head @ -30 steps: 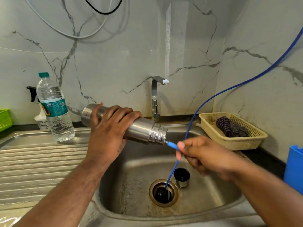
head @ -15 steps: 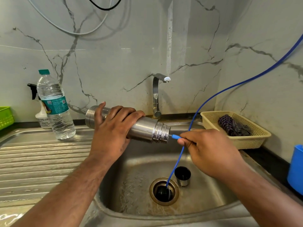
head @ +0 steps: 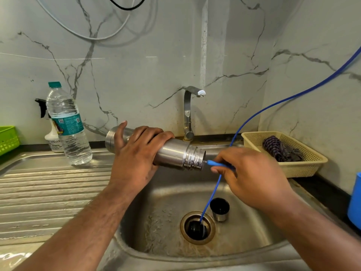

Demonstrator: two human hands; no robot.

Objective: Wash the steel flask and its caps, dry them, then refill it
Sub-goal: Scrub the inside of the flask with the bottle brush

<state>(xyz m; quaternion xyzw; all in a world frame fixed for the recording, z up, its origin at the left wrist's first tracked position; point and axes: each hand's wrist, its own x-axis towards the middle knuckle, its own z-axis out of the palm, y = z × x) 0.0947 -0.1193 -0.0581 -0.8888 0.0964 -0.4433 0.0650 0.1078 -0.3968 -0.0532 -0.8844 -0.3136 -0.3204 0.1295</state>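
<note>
Sideways over the sink [head: 160,202], the steel flask [head: 175,155] lies gripped in the left hand [head: 134,159]; the right hand [head: 252,177] pinches the blue hose nozzle [head: 214,163] at its mouth.

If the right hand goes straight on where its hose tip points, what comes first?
Probably the open mouth of the steel flask, held sideways by the left hand; the hose tip in the right hand is nearly at its rim.
</note>
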